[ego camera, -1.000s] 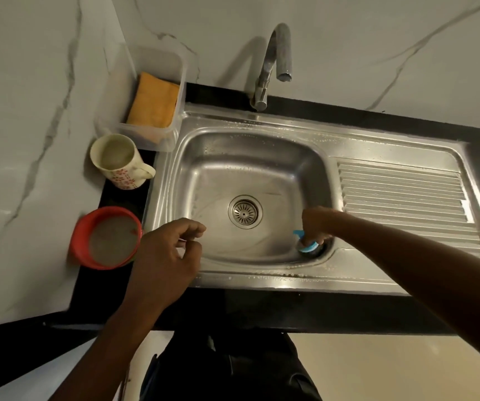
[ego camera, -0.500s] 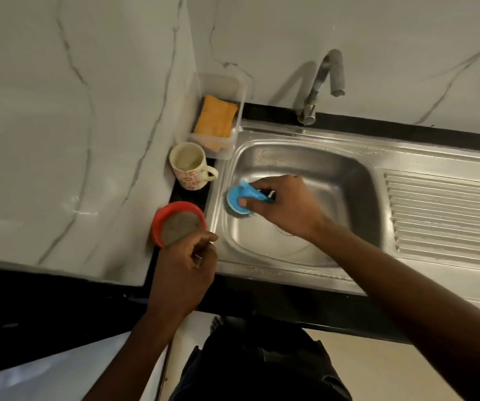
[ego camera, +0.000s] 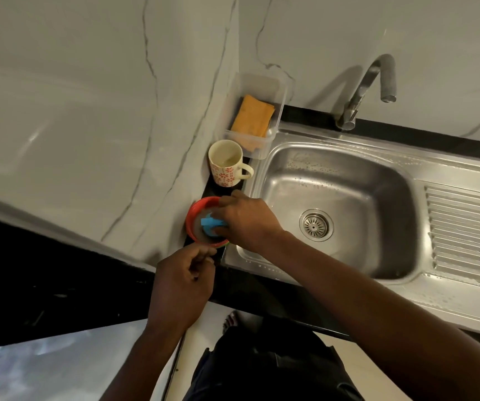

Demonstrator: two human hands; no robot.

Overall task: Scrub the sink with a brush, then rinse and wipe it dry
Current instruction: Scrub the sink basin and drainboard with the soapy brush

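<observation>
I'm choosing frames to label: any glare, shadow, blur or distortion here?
Head view: dim, warm light; mostly sharp; the tap casts a soft shadow on the wall; sheen on the sink rim; wide-angle lens bends the counter edge.

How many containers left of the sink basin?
3: clear tub at the back, floral mug in front of it, red bowl nearest, partly under the right hand. None looks hidden.

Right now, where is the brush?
In the head view, the brush is in the red bowl just left of the sink, gripped by the right hand, with the mug just beyond.
</observation>
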